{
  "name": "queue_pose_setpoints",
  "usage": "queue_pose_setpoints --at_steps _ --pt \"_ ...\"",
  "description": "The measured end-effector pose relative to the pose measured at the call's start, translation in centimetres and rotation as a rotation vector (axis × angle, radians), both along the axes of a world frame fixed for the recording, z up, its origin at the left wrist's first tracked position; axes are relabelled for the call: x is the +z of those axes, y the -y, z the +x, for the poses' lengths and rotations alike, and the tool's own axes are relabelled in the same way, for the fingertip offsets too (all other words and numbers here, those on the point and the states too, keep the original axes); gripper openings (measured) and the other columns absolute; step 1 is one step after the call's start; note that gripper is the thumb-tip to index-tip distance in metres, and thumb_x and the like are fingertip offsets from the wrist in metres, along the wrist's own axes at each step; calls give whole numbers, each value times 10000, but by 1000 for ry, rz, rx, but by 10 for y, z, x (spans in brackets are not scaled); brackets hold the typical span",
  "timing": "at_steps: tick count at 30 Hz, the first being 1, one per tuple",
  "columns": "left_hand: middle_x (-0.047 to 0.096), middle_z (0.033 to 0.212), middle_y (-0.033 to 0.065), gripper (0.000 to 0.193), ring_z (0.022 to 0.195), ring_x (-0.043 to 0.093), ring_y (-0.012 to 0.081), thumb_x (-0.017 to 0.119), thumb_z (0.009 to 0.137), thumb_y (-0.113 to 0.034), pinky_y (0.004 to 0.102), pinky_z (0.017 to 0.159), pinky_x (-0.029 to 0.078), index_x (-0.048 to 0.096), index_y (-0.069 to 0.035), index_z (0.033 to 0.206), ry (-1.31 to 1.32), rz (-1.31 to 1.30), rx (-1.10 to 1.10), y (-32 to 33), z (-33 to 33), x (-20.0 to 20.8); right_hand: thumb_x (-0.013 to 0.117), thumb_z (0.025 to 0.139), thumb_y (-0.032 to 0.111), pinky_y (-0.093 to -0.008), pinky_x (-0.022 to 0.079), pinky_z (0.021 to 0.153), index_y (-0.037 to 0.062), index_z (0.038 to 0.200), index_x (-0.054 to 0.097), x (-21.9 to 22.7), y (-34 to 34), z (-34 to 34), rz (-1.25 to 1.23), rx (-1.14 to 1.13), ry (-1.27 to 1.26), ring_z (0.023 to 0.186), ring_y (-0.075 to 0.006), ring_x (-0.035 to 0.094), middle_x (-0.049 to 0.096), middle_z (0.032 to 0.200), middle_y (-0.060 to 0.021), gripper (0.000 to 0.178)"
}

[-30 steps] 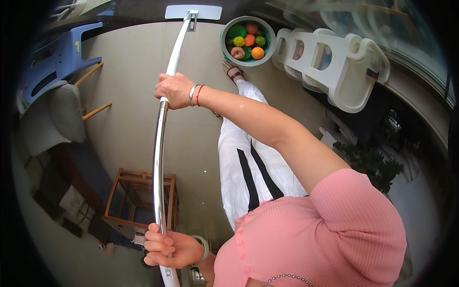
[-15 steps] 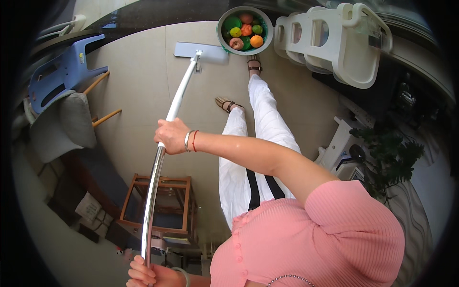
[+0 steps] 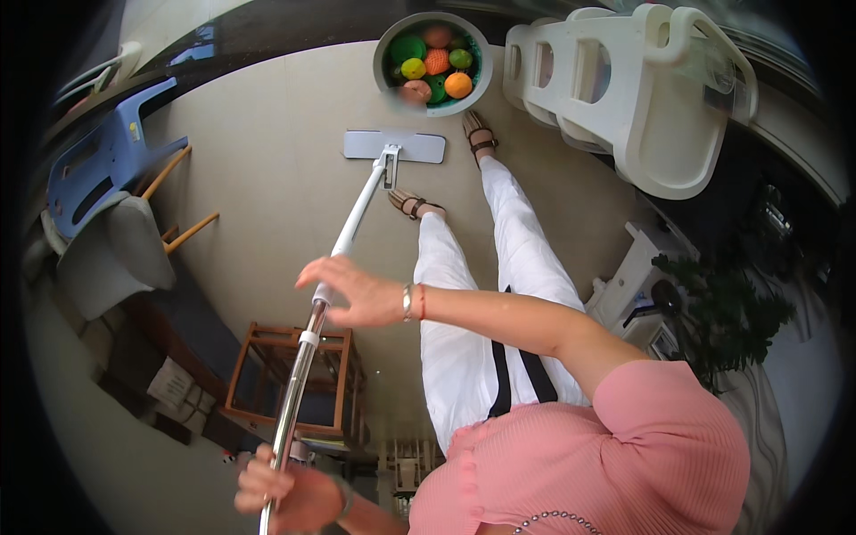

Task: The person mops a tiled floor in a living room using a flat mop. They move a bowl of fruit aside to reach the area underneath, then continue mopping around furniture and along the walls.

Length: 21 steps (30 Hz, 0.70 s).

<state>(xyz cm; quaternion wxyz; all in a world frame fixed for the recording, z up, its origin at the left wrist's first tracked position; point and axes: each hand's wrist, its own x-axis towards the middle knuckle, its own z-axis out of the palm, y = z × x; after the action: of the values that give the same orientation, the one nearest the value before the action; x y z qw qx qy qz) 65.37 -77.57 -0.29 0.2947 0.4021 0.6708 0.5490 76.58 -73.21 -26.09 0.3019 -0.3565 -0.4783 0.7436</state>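
A flat mop with a pale grey rectangular head lies on the floor just ahead of my feet. Its pole, white toward the head and chrome toward me, slants down to the lower left. My left hand, somewhat blurred, is wrapped round the chrome end. Farther up, at the joint of white and chrome, my right hand is open around the pole, fingers stretched out and thumb apart. The fingers pass over the pole; whether the palm touches it I cannot tell.
Beyond the mop head stands a grey basin of colourful fruit-like pieces. White stacked plastic seats stand at the right, a potted plant below them. A blue plastic chair, a grey chair and a wooden-framed cabinet line the left.
The mop head has come nearer my feet and turned more squarely across. My right hand has loosened from its grip and opened. My left hand stays on the pole's lower end.
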Motion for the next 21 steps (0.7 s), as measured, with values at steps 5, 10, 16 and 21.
queue_pose_setpoints --at_steps 5,10,16,21 --pt "547 809 57 293 774 546 181 576 956 -313 453 923 443 443 -96 812 11 -152 -405 -21 37 -158 661 865 198 -309 554 748 12 1254 516 -178 -34 125 -627 -535 191 993 -169 616 603 1194 -101 455" --pt "665 969 109 160 991 645 276 693 824 -177 507 1032 393 566 -81 839 -134 -318 -813 -53 67 -259 724 829 178 -381 536 893 -24 1497 114 -309 -61 219 -887 -737 390 1191 -283 529 381 1425 -241 927" --pt "678 1102 89 326 1171 594 277 505 708 56 506 1166 196 667 -56 968 391 -696 -1101 -113 61 -312 699 782 32 -374 530 830 107 1499 205 -356 -81 236 -979 -772 136 874 -212 607 530 1216 -130 874" --pt "685 1028 120 263 932 667 214 492 883 -86 400 1043 407 633 -70 1105 390 -1143 -1158 -160 76 -331 613 803 -70 -445 532 844 169 1462 262 -374 -86 232 -953 -779 31 948 -264 633 562 1155 -119 783"
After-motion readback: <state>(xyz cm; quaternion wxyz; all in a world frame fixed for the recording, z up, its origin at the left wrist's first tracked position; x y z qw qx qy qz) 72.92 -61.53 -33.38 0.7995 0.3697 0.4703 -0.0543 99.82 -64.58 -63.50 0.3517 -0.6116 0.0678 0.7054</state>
